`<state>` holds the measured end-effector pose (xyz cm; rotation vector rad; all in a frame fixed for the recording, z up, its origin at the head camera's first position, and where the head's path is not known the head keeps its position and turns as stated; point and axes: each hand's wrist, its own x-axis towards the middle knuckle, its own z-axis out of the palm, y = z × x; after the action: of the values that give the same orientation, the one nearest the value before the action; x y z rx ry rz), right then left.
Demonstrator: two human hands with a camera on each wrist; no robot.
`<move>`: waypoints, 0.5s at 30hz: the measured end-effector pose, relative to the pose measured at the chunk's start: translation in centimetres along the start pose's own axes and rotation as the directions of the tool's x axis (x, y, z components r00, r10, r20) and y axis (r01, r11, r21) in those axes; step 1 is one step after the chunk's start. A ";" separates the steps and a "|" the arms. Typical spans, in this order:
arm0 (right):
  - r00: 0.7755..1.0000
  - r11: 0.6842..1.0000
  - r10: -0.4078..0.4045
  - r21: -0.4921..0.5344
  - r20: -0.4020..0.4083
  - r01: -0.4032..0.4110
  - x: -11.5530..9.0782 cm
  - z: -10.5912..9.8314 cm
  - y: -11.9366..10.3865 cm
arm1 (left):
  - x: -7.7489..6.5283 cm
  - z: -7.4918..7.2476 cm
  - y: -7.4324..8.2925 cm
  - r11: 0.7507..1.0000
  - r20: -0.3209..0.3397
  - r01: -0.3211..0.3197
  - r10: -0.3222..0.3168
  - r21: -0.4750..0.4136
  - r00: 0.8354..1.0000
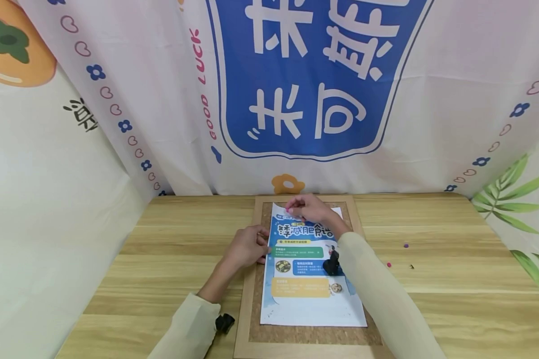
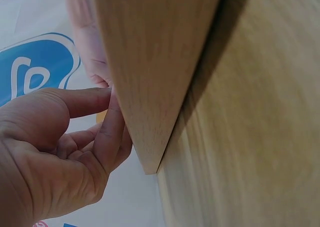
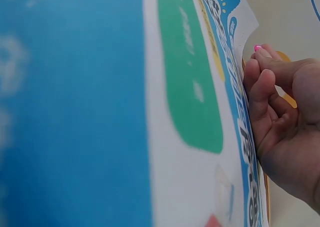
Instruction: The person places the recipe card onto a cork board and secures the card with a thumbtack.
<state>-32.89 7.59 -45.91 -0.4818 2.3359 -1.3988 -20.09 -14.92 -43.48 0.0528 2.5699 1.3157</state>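
Note:
A printed poster with blue, green and yellow blocks lies on a wood-framed cork board. At the poster's upper left corner, my right hand pinches a pink push pin between thumb and forefinger, its point hidden. In the right wrist view the poster's corner curls up beside the fingertips. My left hand is at the poster's left edge, thumb and forefinger tips together there. From the left wrist view, the board's wooden frame hides those tips' contact with the paper.
Right of the board, a purple pin, a pink pin and a small dark metallic-looking piece lie on the wooden table. A printed curtain hangs behind the table's far edge.

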 end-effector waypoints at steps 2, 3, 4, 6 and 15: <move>1.000 1.000 0.013 -0.001 -0.002 -0.013 0.3 0.1 0.0 | 0.0 0.0 0.0 1.000 -0.001 -0.001 0.001 -0.002 1.000; 1.000 1.000 0.019 -0.003 -0.003 -0.019 0.4 0.1 0.0 | 0.0 0.1 0.0 1.000 -0.001 -0.001 0.001 -0.002 1.000; 1.000 1.000 0.025 -0.003 -0.004 -0.025 0.5 0.1 0.0 | 0.0 0.1 0.0 1.000 -0.001 -0.006 0.006 0.001 1.000; 1.000 1.000 0.031 -0.004 -0.003 -0.031 0.8 0.2 0.0 | 0.0 0.1 0.1 1.000 -0.002 -0.008 0.008 0.003 1.000; 1.000 1.000 0.004 -0.012 0.022 -0.004 1.5 0.3 -0.2 | 0.1 0.0 -0.1 1.000 -0.003 -0.010 0.010 0.008 1.000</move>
<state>-33.99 6.58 -46.07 -0.4934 2.3278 -1.3716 -20.13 -14.96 -43.59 0.0655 2.5802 1.3104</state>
